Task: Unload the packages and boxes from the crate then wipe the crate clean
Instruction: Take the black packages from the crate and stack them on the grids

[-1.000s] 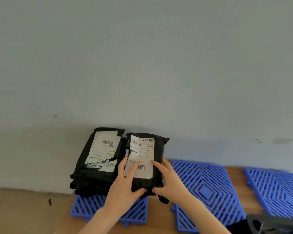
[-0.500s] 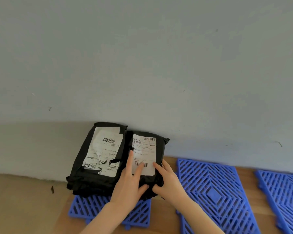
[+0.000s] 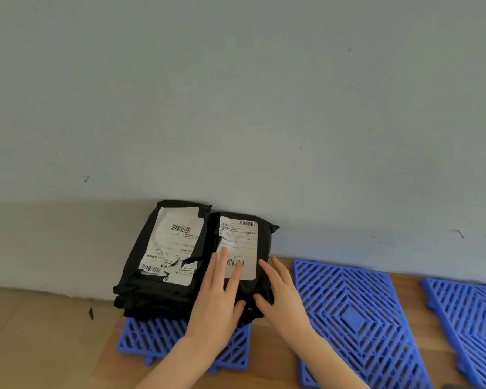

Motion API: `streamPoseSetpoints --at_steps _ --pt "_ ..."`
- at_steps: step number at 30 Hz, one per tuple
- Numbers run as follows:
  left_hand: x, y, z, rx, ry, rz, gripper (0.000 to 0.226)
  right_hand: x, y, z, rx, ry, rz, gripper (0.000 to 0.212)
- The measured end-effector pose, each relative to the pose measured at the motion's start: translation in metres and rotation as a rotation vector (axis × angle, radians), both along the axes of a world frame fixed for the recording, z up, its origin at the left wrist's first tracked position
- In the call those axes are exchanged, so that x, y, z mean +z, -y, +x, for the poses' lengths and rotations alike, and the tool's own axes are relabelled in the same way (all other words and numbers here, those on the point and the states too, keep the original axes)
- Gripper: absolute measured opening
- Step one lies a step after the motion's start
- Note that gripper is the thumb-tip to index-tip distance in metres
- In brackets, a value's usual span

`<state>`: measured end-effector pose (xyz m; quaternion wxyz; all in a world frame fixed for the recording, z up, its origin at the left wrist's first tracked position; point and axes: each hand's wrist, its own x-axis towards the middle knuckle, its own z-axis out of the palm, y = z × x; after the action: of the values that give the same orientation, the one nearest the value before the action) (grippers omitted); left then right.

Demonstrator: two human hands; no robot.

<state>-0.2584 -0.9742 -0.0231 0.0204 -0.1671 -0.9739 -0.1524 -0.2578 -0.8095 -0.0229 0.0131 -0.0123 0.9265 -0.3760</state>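
Two black plastic packages with white barcode labels lie side by side against the wall, on top of other black packages. The left package [image 3: 166, 248] has a torn label. The right package [image 3: 244, 242] is under my hands. My left hand [image 3: 216, 299] lies flat on its label with the thumb at its near edge. My right hand [image 3: 281, 293] holds its right near corner, fingers along the side and thumb on the front. The crate is not in view.
The pile rests on a blue plastic grid mat [image 3: 152, 338] on a wooden surface [image 3: 275, 357]. Two more blue grid mats [image 3: 348, 313] [image 3: 466, 318] lie to the right. A grey wall [image 3: 236, 108] stands right behind. Tan floor [image 3: 40, 332] is at the left.
My hands have lowered the right package from a tilted position until it lies flat next to the left package. The view has shifted to the left.
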Motion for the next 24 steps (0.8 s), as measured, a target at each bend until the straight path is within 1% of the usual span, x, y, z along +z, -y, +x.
streamPoseSetpoints --at_steps 2,4,7,11,15,18,24 --pt "0.000 0.002 0.012 -0.042 -0.068 0.040 0.075 -0.003 0.001 0.012 -0.041 -0.055 -0.018 0.063" --pt "-0.004 0.003 0.022 -0.090 -0.049 0.022 0.071 -0.007 0.004 0.021 -0.054 -0.078 -0.019 0.060" --pt "-0.011 0.006 0.031 -0.098 0.067 -0.017 0.070 -0.011 0.011 0.027 0.000 -0.020 -0.031 0.062" --pt "-0.004 0.006 0.029 -0.091 0.097 -0.056 0.073 -0.010 0.017 0.018 0.102 0.084 -0.019 0.065" --pt "0.012 0.005 0.023 -0.090 0.077 0.004 0.070 0.005 0.011 0.007 0.158 0.119 0.042 0.063" --pt "0.032 0.003 0.024 -0.111 0.016 0.081 0.064 0.026 0.002 0.011 0.117 0.058 0.110 0.057" --pt "0.075 -0.030 0.053 -0.181 -0.133 0.270 0.052 0.085 -0.046 0.051 -0.043 -0.189 0.023 0.038"
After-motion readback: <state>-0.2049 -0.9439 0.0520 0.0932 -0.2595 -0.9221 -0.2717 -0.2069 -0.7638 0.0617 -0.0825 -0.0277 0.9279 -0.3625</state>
